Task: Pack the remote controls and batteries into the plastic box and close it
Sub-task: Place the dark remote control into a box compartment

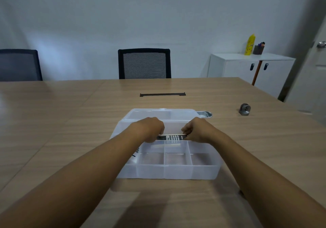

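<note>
A clear plastic box (169, 172) with several compartments stands open on the table before me, its lid (158, 115) lying flat behind it. A black remote control (172, 137) lies across the box's back compartment. My left hand (150, 129) grips its left end and my right hand (197, 129) grips its right end. A pale flat object shows faintly in the compartment under the remote. Some dark small items show at the box's left side under my left forearm; I cannot tell what they are.
A small grey metal tray (204, 114) peeks out behind the lid's right corner. A grey round object (244, 109) sits on the table at right. A black cable slot (162, 94) lies farther back. Chairs, a white cabinet and a door stand beyond.
</note>
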